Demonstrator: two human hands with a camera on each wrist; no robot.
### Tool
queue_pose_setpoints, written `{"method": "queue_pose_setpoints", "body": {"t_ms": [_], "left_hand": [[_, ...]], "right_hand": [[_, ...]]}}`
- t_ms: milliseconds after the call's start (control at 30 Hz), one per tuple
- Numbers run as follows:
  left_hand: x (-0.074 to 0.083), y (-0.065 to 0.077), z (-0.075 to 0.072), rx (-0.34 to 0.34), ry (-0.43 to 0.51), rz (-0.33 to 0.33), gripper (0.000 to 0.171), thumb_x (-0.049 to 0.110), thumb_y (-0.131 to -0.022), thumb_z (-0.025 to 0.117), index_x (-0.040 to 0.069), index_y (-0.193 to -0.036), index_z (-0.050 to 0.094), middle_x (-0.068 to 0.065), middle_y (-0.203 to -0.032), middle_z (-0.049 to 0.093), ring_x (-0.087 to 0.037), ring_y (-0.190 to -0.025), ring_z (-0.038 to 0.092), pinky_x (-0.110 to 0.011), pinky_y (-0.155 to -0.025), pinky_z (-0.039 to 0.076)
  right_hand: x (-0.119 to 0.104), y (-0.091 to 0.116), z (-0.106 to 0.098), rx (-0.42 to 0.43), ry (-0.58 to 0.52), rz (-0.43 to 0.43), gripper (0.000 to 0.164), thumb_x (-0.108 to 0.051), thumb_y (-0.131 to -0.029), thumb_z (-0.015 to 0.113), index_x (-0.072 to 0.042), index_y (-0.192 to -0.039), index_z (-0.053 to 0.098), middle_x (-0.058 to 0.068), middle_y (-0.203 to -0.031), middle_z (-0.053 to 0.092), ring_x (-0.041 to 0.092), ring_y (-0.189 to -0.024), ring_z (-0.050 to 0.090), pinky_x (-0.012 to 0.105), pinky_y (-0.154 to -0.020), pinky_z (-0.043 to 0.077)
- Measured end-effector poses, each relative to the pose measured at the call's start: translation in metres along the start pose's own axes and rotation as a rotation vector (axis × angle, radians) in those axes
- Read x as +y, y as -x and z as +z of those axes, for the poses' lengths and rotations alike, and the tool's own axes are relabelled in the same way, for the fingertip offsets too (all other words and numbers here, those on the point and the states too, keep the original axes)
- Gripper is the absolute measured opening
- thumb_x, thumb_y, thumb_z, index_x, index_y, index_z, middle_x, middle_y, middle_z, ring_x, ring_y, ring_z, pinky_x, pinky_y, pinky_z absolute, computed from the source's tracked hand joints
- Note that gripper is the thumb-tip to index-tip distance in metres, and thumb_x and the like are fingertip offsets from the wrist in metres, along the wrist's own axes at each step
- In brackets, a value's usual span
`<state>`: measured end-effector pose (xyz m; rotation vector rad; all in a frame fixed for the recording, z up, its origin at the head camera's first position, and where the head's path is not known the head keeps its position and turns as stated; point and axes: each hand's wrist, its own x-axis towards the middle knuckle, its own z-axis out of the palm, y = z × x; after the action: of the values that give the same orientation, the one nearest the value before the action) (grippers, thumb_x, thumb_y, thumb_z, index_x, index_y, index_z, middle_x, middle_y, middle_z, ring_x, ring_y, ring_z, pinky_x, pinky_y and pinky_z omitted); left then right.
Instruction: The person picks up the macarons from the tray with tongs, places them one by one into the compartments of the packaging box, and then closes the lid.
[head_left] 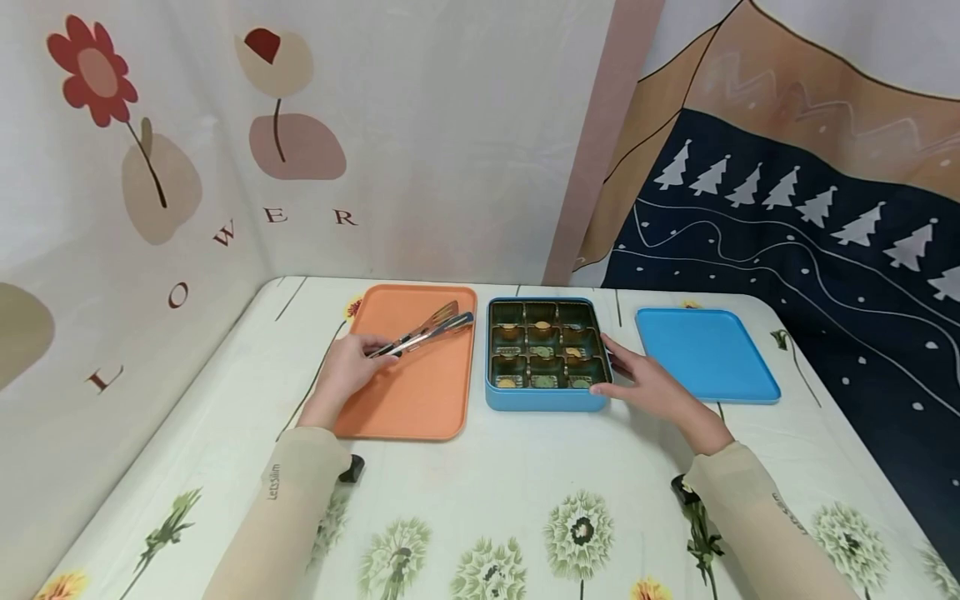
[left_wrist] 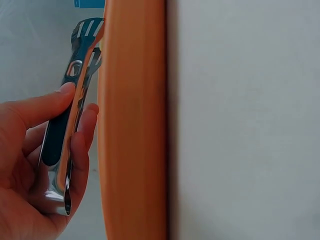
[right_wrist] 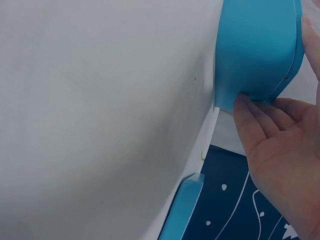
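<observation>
My left hand (head_left: 347,368) grips shiny metal tongs (head_left: 431,332) over the orange tray (head_left: 420,404). In the left wrist view, the thumb lies along one arm of the tongs (left_wrist: 57,135) and the fingers curl behind the other. Their slotted ends point away to the right, a little apart. Right of the tray stands a blue box (head_left: 547,402) with a dark, glossy divided insert; small yellow and green pieces lie in several compartments. My right hand (head_left: 651,383) holds its near right corner, thumb at the front and fingers against the side (right_wrist: 257,50).
A flat blue lid (head_left: 708,354) lies to the right of the box. The table is covered with a white floral cloth (head_left: 450,492). Patterned fabric hangs along the back, with white curtain (head_left: 450,167) at left and a dark tree print (head_left: 750,225) at right.
</observation>
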<state>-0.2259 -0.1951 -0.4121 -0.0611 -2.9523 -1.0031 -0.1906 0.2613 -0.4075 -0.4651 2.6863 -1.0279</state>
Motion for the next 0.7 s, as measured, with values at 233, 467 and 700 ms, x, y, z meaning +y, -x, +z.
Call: {"method": "queue_pose_setpoints", "body": {"t_ms": [233,467,700], "left_hand": [[0.0005,-0.0008,0.0005,-0.007,-0.01,-0.014,0.025,0.02,-0.091,0.074,0.004,-0.111,0.075,-0.017,-0.109,0.075,-0.027,-0.096,0.067,-0.038,-0.08,0.046],[0.0012,-0.0015,0.0009,-0.004,-0.016,-0.021,0.023,0.019,-0.091,0.074,0.005,-0.109,0.076,-0.015,-0.107,0.076,-0.027,-0.098,0.066,-0.038,-0.081,0.045],[0.0032,-0.0018,0.0007,-0.001,-0.009,-0.029,0.024,0.02,-0.092,0.073,0.005,-0.11,0.076,-0.014,-0.107,0.076,-0.028,-0.101,0.066,-0.041,-0.084,0.046]], "right_hand": [[0.0005,-0.001,0.0001,-0.002,-0.018,0.0,0.095,-0.039,-0.093,0.07,-0.011,-0.161,0.01,0.023,-0.165,0.017,0.044,-0.144,0.036,0.056,-0.112,0.036],[0.0015,-0.0012,-0.0008,-0.003,-0.02,0.006,0.097,-0.043,-0.092,0.07,-0.011,-0.161,0.01,0.022,-0.165,0.017,0.044,-0.144,0.036,0.056,-0.113,0.036],[0.0015,-0.0011,-0.0004,-0.006,-0.016,0.012,0.096,-0.042,-0.093,0.07,-0.012,-0.161,0.01,0.022,-0.165,0.017,0.044,-0.144,0.036,0.057,-0.113,0.036]]}}
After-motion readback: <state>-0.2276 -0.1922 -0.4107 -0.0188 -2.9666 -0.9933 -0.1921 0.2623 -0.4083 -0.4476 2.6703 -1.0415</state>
